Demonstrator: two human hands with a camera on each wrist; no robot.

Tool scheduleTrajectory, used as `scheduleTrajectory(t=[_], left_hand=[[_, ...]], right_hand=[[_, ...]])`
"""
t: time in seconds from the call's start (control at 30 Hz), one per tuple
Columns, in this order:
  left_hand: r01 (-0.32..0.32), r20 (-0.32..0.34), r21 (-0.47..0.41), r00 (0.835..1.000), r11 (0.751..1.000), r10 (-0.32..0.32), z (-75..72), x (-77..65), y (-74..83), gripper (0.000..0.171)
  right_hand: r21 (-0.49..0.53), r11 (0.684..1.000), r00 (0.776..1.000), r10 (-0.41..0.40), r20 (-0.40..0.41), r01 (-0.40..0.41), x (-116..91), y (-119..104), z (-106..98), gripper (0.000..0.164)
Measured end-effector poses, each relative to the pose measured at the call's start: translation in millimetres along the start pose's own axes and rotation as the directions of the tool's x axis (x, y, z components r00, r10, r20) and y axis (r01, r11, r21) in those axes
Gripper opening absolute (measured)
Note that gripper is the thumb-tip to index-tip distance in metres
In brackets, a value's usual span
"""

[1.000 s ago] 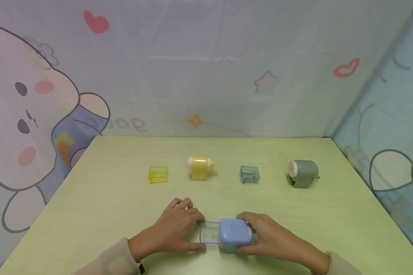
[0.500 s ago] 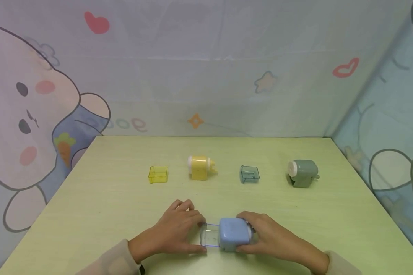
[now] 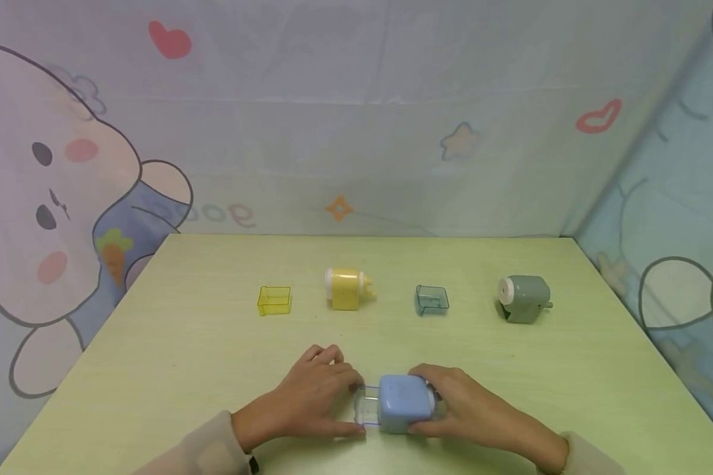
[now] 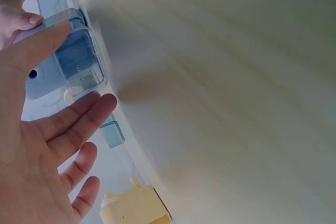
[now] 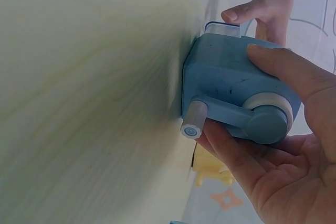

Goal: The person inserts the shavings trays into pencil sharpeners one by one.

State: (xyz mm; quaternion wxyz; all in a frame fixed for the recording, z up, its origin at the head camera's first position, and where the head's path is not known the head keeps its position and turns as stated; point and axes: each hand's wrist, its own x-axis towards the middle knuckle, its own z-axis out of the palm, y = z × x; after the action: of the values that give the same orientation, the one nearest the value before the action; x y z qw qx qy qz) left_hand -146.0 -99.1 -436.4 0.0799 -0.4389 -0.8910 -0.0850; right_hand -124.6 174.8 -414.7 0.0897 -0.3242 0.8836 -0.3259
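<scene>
A blue crank pencil sharpener (image 3: 403,404) stands on the table near its front. My right hand (image 3: 474,409) grips its crank end, thumb on one side and fingers on the other; the crank handle (image 5: 193,119) shows in the right wrist view. The clear shavings drawer (image 3: 367,406) sticks partway out of the sharpener's left end. My left hand (image 3: 309,394) holds the drawer's outer end between thumb and index finger. Its other fingers (image 4: 80,165) stay loosely bent, off the drawer. How much of the drawer sits inside the body is hidden.
Behind the hands stand a yellow pencil sharpener (image 3: 345,289) and a green one (image 3: 524,299). A clear yellow drawer (image 3: 274,301) lies left of the yellow sharpener, and a clear teal drawer (image 3: 432,301) lies between the two sharpeners. A printed cloth (image 3: 356,132) hangs behind the table.
My left hand has moved slightly right, and the clear drawer has slid further into the blue sharpener. My right hand and the sharpener body stay almost where they were.
</scene>
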Motion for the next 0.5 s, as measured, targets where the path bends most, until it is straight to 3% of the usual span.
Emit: scheduleTrajectory(t=[0.5], left_hand=[[0.007, 0.007, 0.015, 1.000, 1.000, -0.007, 0.9, 3.2, 4.7, 0.060]], right_hand=[[0.020, 1.000, 1.000, 0.006, 0.019, -0.006, 1.1, 1.2, -0.4, 0.061]])
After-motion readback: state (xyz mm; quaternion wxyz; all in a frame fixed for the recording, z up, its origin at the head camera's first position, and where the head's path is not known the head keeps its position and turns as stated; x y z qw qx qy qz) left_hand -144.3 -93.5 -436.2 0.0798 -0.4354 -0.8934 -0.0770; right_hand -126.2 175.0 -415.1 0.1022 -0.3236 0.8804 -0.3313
